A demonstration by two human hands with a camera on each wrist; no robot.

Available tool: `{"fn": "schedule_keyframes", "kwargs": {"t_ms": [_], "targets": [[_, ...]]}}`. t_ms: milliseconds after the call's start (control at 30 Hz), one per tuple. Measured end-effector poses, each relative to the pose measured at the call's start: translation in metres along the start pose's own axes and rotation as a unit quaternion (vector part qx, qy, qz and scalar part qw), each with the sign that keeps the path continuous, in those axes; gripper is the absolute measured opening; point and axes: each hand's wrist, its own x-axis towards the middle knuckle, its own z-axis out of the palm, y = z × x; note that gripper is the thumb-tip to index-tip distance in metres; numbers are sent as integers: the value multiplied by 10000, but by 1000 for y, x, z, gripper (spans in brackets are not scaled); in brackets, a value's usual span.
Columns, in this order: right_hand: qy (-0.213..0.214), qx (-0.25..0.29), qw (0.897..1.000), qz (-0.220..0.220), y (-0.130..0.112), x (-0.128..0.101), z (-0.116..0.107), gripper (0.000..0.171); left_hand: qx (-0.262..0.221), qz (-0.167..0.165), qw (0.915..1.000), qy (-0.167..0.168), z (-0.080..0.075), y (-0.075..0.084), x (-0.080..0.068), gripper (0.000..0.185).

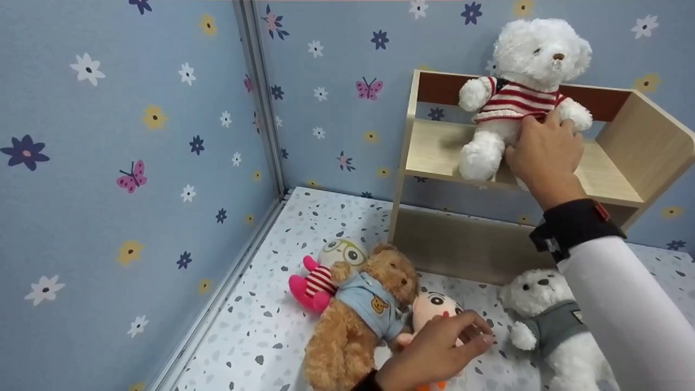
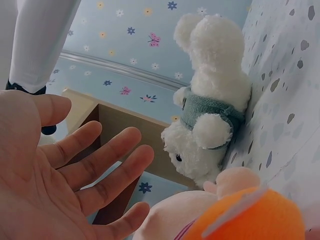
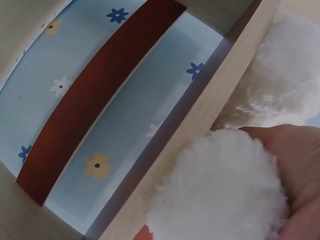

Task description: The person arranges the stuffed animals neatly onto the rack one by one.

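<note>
A person's right hand (image 1: 543,152) is seating a fluffy white teddy bear in a red-striped jumper (image 1: 518,87) on a pale wooden shelf unit (image 1: 640,157).

Fingers are wrapping the bear's lower body; settling it upright against the rear rail before letting go would serve best. The left hand (image 1: 440,347), fingers loosely spread and holding nothing, is hovering over a pink-faced plush doll (image 1: 431,307) just beneath it.

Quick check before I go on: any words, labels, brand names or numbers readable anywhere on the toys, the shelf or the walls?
None can be read.
The brown bear has a small bear-face patch on its blue shirt: a picture, no letters.
The white bear in grey has a small tag on its vest, too small to read.
The wrist strap bears a red tab and a small mark, both too small to read.
The wallpaper shows only flowers and butterflies.
</note>
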Motion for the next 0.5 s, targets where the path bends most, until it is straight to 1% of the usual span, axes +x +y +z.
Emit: {"fn": "schedule_keyframes", "kwargs": {"t_ms": [67, 267, 367, 500], "targets": [[155, 31, 9999, -19, -1, -4, 0, 44, -24, -9, 10000, -26, 0, 0, 0, 31], [891, 216, 9957, -119, -5, -18, 3, 35, -1, 9, 10000, -37, 2, -1, -1, 29], [1281, 388, 9907, -248, -7, -28, 4, 30, 26, 25, 10000, -31, 2, -1, 0, 29], [1885, 631, 9785, -559, -10, -44, 6, 25, 37, 46, 10000, -20, 4, -1, 0, 27]]}}
